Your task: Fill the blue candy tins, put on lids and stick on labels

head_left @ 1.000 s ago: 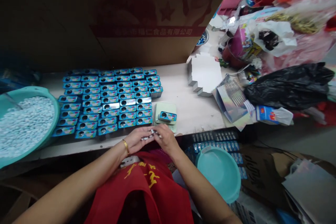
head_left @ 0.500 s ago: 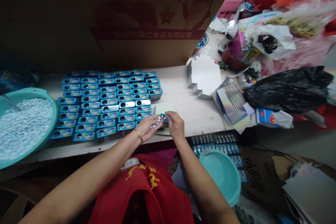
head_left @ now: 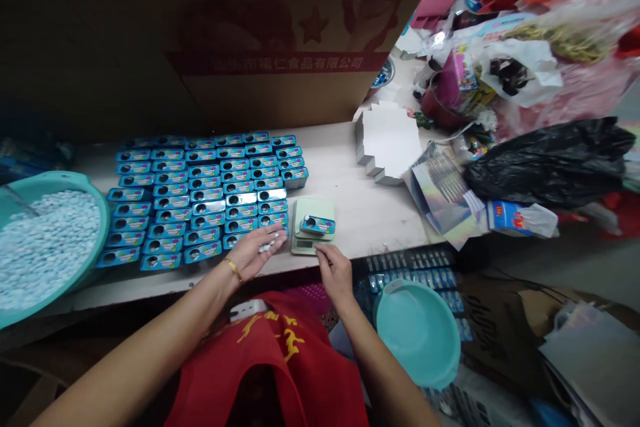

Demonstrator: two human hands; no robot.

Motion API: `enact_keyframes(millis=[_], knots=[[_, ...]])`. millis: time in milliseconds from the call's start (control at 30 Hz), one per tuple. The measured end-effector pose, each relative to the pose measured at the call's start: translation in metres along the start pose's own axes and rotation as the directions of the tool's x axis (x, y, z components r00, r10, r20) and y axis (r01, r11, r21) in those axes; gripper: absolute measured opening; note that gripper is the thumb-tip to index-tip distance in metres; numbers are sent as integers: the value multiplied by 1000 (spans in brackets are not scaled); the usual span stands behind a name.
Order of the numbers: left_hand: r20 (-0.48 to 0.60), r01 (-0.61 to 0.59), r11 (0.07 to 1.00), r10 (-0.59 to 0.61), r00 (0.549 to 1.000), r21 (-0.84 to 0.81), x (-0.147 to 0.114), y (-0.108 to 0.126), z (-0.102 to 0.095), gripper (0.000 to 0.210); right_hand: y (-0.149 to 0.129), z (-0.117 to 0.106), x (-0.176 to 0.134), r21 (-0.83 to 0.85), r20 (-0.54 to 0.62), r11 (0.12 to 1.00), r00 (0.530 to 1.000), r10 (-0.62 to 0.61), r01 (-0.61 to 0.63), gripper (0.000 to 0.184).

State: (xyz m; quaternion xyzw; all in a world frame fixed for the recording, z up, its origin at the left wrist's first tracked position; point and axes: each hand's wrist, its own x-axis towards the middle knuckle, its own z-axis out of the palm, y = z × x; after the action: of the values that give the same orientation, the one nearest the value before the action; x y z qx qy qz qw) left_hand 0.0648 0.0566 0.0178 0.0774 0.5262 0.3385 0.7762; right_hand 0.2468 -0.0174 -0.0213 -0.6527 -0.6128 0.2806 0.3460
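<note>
The tin lies roughly parallel to the worktop's front edge, just beyond the nearer right hand, its grip unreadable from here, the left hand cradling pellets palm-up.

Bare tabletop right of scale — blue tins blocking left, white cartons beyond

Looks like a workshop, given the scale, rows of blue tins and basin of pellets at one counter.
</note>
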Motion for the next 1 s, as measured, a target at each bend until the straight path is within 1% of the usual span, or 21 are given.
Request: enact_keyframes(millis=[67, 100, 200, 300, 367, 400, 467, 533, 600, 667, 700, 767, 833, 900, 933, 1000], knots=[[-57, 9, 999, -11, 998, -33, -7, -1, -25, 23, 1, 17, -1, -175, 121, 984, 993, -1, 22, 25], [-81, 13, 999, -17, 997, -41, -10, -3, -36, 23, 1, 26, 0, -278, 171, 960, 985, 13, 36, 27], [-120, 26, 998, -33, 992, -54, -20, -12, -59, 23, 6, 53, 13, -544, 245, 836, 966, 83, 66, 35], [-132, 42, 996, -52, 990, -74, -28, -21, -66, 26, 14, 74, 30, -690, 275, 718, 950, 149, 88, 38], [-138, 50, 995, -62, 989, -89, -31, -24, -67, 27, 20, 81, 38, -720, 279, 687, 947, 160, 96, 38], [-135, 55, 994, -67, 989, -96, -33, -25, -67, 27, 22, 82, 39, -718, 274, 689, 950, 148, 100, 36], [-123, 67, 993, -79, 989, -100, -34, -26, -66, 27, 22, 79, 37, -686, 248, 718, 965, 82, 116, 29], [-109, 75, 993, -85, 990, -94, -35, -26, -65, 26, 16, 68, 33, -636, 195, 756, 980, -39, 157, 24], [-95, 81, 993, -89, 991, -84, -35, -26, -63, 25, 4, 52, 31, -586, 126, 780, 976, -179, 219, 27], [-84, 90, 993, -96, 992, -74, -34, -27, -58, 24, -10, 35, 36, -559, 71, 788, 962, -265, 259, 29], [-80, 95, 993, -100, 992, -68, -33, -27, -56, 23, -16, 28, 41, -555, 66, 787, 958, -280, 268, 29], [-73, 106, 993, -110, 991, -55, -31, -28, -50, 23, -24, 16, 55, -571, 83, 778, 961, -264, 263, 26], [-67, 116, 992, -119, 991, -45, -30, -30, -47, 23, -26, 9, 68, -598, 121, 760, 966, -228, 254, 24], [-60, 116, 992, -119, 991, -41, -30, -30, -46, 24, -23, 3, 74, -606, 151, 754, 967, -204, 254, 21], [-61, 114, 993, -117, 991, -41, -30, -30, -46, 24, -20, -1, 74, -594, 156, 764, 968, -198, 252, 20], [-55, 117, 992, -119, 991, -49, -32, -29, -47, 24, -16, -9, 67, -529, 132, 816, 973, -190, 231, 23]])
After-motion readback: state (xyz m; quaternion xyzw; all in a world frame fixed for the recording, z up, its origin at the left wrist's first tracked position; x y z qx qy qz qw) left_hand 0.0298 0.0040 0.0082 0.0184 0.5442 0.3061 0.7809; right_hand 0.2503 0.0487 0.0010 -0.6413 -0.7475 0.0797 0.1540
